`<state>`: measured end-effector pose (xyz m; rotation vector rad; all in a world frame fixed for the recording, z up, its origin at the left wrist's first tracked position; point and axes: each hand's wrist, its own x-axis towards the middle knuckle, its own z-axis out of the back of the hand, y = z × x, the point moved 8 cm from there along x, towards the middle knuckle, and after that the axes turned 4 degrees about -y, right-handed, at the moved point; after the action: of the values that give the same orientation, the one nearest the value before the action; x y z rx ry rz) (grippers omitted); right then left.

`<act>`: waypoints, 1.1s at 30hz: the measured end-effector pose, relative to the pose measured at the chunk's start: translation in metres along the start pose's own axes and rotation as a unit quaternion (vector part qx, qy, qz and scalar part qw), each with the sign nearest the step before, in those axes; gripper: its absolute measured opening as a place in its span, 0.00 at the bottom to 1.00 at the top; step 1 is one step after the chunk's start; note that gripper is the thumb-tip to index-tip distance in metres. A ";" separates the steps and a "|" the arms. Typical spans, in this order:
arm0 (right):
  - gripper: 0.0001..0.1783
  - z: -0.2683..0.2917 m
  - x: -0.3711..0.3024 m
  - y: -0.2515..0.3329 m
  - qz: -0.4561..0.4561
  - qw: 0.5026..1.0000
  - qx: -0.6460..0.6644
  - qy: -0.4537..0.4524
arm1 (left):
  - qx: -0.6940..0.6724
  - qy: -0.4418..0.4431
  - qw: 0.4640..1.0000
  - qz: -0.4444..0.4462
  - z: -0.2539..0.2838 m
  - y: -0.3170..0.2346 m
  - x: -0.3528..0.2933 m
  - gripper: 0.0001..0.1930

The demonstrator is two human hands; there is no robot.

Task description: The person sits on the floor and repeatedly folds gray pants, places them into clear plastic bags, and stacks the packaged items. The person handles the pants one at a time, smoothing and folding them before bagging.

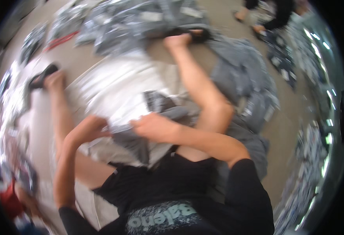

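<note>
A grey garment (131, 141) lies bunched between my legs, with a darker patterned part (156, 101) beyond it. My right hand (154, 127) is closed on the garment's upper edge, fingertips pinched together. At its left end, my left hand (91, 129) is bent in with curled fingers; blur hides exactly what they grip. Just beyond both hands spreads a shiny white plastic sheet or bag (121, 88), touching the garment's far edge. Whether the garment is partly inside it, I cannot tell.
Clear-bagged grey garments (129, 23) are heaped at the far side. More grey garments (246, 74) lie right of my bent leg. Bagged bundles (11, 113) line the left, and a long pile (307, 160) runs along the right. Other people sit at far right (276, 15) and lower left (13, 199).
</note>
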<state>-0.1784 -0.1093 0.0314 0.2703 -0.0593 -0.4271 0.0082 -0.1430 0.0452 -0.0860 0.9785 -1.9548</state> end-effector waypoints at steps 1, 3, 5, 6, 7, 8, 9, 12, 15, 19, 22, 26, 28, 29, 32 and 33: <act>0.12 0.001 0.000 0.000 -0.007 1.000 0.011 0.010 | 0.013 -0.028 0.999 -0.019 0.002 0.003 0.001 0.16; 0.10 0.005 0.003 0.003 0.012 0.998 0.022 0.054 | -0.035 -0.005 0.998 0.059 -0.010 0.023 -0.010 0.15; 0.08 -0.007 -0.002 -0.003 0.002 1.000 -0.002 0.026 | -0.061 -0.014 0.996 0.058 -0.017 0.020 -0.008 0.17; 0.08 -0.007 -0.006 -0.007 -0.003 0.999 -0.008 0.038 | -0.059 -0.009 0.995 0.075 -0.020 0.022 -0.008 0.17; 0.09 -0.007 -0.010 -0.010 -0.003 0.999 -0.013 0.049 | -0.055 -0.007 0.994 0.097 -0.021 0.025 -0.010 0.18; 0.10 -0.009 -0.010 -0.010 -0.005 0.998 -0.017 0.063 | -0.062 -0.002 0.992 0.109 -0.022 0.032 -0.013 0.19; 0.10 -0.010 -0.011 -0.012 -0.010 0.998 -0.020 0.053 | -0.069 0.002 0.990 0.122 -0.023 0.041 -0.015 0.19; 0.11 -0.011 -0.014 -0.020 -0.021 0.998 -0.022 0.046 | -0.107 -0.009 0.984 0.144 -0.023 0.058 -0.020 0.19; 0.15 0.004 -0.012 -0.016 -0.036 0.998 -0.003 0.054 | -0.213 -0.059 0.962 0.159 -0.016 0.076 -0.025 0.17; 0.21 0.041 -0.022 0.004 -0.020 0.997 0.073 -0.025 | -0.347 -0.121 0.907 0.204 -0.014 0.091 -0.018 0.15; 0.23 0.052 -0.021 0.021 0.017 0.985 0.153 -0.077 | -0.359 -0.077 0.912 0.180 -0.036 0.073 -0.003 0.14; 0.23 0.030 -0.002 0.029 0.003 0.984 0.172 -0.038 | -0.337 -0.058 0.925 0.167 -0.045 0.057 0.002 0.15; 0.27 0.027 0.002 0.024 0.005 0.982 0.184 -0.053 | -0.364 -0.078 0.917 0.144 -0.056 0.080 0.000 0.15; 0.28 0.020 0.006 0.024 0.014 0.977 0.202 -0.062 | -0.341 -0.082 0.925 0.147 -0.054 0.079 -0.001 0.15; 0.30 0.012 0.014 0.027 0.009 0.979 0.195 -0.055 | -0.378 -0.136 0.904 0.147 -0.057 0.102 -0.010 0.13; 0.28 0.014 0.013 0.028 0.005 0.972 0.221 -0.075 | -0.401 -0.148 0.893 0.139 -0.053 0.096 -0.006 0.12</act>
<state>-0.1571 -0.0931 0.0523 0.6762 -0.3055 -0.4204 0.0566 -0.1317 -0.0531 -0.6527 1.4358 -1.1312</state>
